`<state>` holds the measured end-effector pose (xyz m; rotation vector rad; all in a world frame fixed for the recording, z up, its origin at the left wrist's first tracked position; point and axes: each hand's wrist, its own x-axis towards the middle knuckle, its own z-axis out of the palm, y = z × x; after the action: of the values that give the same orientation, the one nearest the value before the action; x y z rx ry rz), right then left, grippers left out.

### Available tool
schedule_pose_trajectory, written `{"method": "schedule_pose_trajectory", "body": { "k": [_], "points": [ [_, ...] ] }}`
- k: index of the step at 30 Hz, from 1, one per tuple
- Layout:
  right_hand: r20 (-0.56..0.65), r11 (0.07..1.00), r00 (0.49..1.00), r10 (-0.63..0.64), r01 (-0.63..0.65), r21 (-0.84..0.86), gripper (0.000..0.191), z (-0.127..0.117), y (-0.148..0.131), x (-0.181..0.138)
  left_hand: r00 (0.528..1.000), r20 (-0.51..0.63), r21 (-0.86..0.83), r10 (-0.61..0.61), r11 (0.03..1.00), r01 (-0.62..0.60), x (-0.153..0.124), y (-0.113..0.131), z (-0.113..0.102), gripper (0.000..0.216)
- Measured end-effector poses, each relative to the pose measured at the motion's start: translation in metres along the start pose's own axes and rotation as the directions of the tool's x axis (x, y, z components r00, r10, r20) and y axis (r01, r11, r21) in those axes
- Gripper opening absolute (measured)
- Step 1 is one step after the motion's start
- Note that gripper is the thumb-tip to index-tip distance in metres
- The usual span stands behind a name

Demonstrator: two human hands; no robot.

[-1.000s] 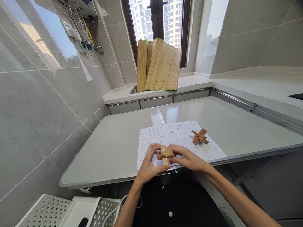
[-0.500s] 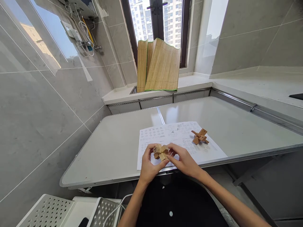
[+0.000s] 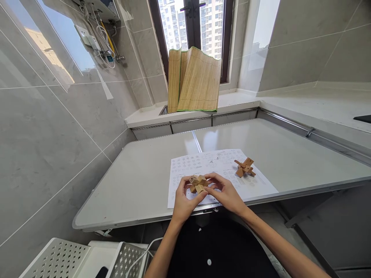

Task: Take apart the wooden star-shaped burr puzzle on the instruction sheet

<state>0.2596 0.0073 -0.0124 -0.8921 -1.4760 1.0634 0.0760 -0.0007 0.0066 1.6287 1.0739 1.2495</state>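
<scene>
Both my hands hold a small light wooden interlocking puzzle (image 3: 197, 183) over the near edge of a printed instruction sheet (image 3: 216, 166). My left hand (image 3: 182, 200) pinches its left side with fingers curled. My right hand (image 3: 225, 193) grips its right side, fingers bent around the pieces. A second, darker wooden cross puzzle (image 3: 245, 166) lies on the sheet to the right, apart from both hands.
The sheet lies on a white folding table (image 3: 139, 181) against a grey tiled wall. A folded bamboo mat (image 3: 194, 80) stands on the window ledge behind. A white perforated rack (image 3: 87, 258) sits at lower left, a raised counter (image 3: 319, 104) at right.
Both hands with the light puzzle have moved slightly away from me, over the sheet, and the puzzle has been turned in my fingers. The darker puzzle has not moved.
</scene>
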Motion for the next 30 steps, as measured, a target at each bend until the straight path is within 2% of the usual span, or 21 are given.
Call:
{"method": "schedule_pose_trajectory", "body": {
  "k": [4, 9, 13, 21, 26, 30],
  "points": [
    [0.067, 0.999, 0.998, 0.013, -0.015, 0.035, 0.03, -0.003, 0.004, 0.001, 1.0, -0.006, 0.07, 0.01, 0.997, -0.01, 0.0, -0.001, 0.001, 0.048],
    [0.139, 0.974, 0.982, 0.131, -0.154, 0.168, 0.035, -0.009, 0.011, 0.002, 0.997, 0.01, 0.203, 0.074, 0.976, -0.074, 0.001, 0.003, 0.0, 0.046],
    [0.181, 0.958, 0.972, 0.153, -0.191, 0.214, 0.036, -0.014, 0.013, 0.002, 0.994, 0.044, 0.28, 0.098, 0.954, -0.107, 0.005, 0.005, -0.002, 0.047],
    [0.215, 0.997, 0.976, 0.036, -0.051, 0.064, 0.034, -0.024, 0.017, 0.013, 0.996, 0.071, 0.362, 0.057, 0.929, -0.079, 0.014, -0.003, -0.01, 0.047],
    [0.157, 0.994, 0.987, -0.031, 0.047, -0.1, 0.031, -0.025, 0.022, 0.021, 0.994, 0.103, 0.4, 0.038, 0.913, -0.077, 0.022, -0.008, -0.016, 0.046],
    [0.157, 0.988, 0.986, -0.055, 0.077, -0.137, 0.028, -0.025, 0.025, 0.027, 0.987, 0.156, 0.439, 0.037, 0.893, -0.103, 0.031, -0.012, -0.023, 0.049]
  ]
}}
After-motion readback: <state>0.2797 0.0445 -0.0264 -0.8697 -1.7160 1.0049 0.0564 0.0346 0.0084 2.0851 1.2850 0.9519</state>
